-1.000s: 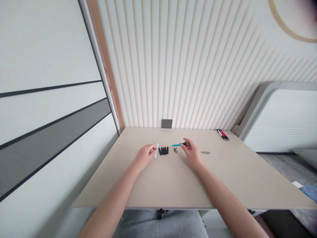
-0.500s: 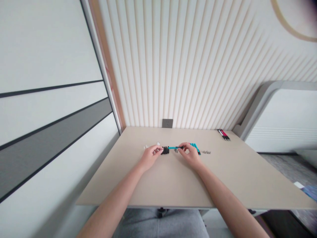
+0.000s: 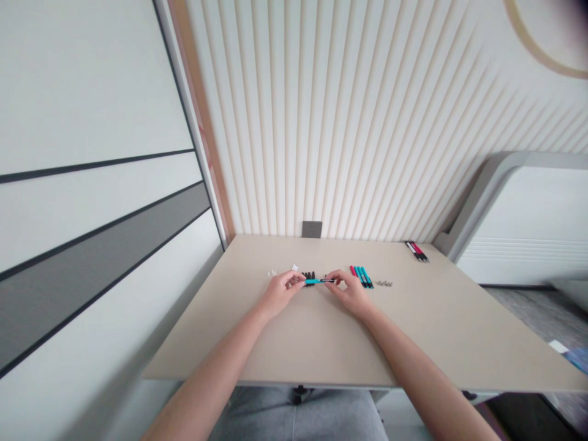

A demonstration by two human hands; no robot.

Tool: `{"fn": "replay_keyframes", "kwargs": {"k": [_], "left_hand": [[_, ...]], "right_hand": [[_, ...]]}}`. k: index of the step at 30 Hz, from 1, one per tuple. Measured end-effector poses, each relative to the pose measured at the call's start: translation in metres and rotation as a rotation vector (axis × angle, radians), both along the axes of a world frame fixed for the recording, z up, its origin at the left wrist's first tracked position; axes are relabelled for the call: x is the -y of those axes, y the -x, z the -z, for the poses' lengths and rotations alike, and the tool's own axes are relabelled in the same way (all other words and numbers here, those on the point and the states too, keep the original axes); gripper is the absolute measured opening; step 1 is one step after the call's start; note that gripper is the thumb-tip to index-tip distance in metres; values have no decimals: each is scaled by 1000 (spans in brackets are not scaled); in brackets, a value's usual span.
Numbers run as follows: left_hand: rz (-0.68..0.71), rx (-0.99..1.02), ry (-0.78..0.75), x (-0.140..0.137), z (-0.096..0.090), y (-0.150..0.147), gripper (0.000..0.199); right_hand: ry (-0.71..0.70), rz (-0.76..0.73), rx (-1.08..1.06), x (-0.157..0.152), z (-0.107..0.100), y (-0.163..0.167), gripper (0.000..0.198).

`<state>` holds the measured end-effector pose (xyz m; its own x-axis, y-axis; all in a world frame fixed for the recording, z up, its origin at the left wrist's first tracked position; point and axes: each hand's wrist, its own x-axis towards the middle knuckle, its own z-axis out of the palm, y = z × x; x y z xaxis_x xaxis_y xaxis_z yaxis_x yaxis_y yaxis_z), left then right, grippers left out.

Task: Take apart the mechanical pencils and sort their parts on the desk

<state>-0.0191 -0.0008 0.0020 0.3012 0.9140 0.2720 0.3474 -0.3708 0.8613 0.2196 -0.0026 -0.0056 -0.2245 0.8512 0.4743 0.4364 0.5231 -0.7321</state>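
A teal and black pen (image 3: 313,282) lies level between my two hands, just above the table. My left hand (image 3: 281,290) pinches its teal end between thumb and fingers. At the black end, the fingers of my right hand (image 3: 350,293) are closed round it. Right behind the pen is a row of short black pieces (image 3: 309,275), partly covered by it. To the right of my right hand lie several teal pen barrels (image 3: 362,275) and a red one (image 3: 353,271), side by side. Small grey pieces (image 3: 384,283) lie further right.
Small clear pieces (image 3: 272,273) and a little white item (image 3: 294,267) lie behind my left hand. Several pens in white, red and black (image 3: 417,251) rest at the table's back right. The beige table (image 3: 316,343) meets a ribbed wall with a dark socket (image 3: 312,229).
The pen has come slightly nearer and lower. My left hand has moved from beside the black pieces onto the pen's teal end. My right hand keeps its hold.
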Motion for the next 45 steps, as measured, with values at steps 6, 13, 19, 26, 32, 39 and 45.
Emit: {"fn": "replay_keyframes", "kwargs": {"k": [6,13,19,26,32,39,45], "left_hand": [[-19,33,-22,2,-3,0,25],[-22,96,-21,5,-11,-3,26],[-47,111,1,5,-11,-4,30],[-1,236,61,2,-7,-1,27],[-47,28,-35,4,-9,-1,30],[-46,25,-32,3,-6,-3,27],[-33,-28,-33,4,-6,-1,29]], "right_hand": [[25,-65,40,0,1,0,23],[39,-125,109,4,-3,2,23],[59,-136,132,7,-6,4,23],[41,-114,145,7,-8,3,24],[35,-100,150,5,-5,1,22],[10,-131,166,5,-4,1,23],[-22,-150,194,7,-8,1,23]]}}
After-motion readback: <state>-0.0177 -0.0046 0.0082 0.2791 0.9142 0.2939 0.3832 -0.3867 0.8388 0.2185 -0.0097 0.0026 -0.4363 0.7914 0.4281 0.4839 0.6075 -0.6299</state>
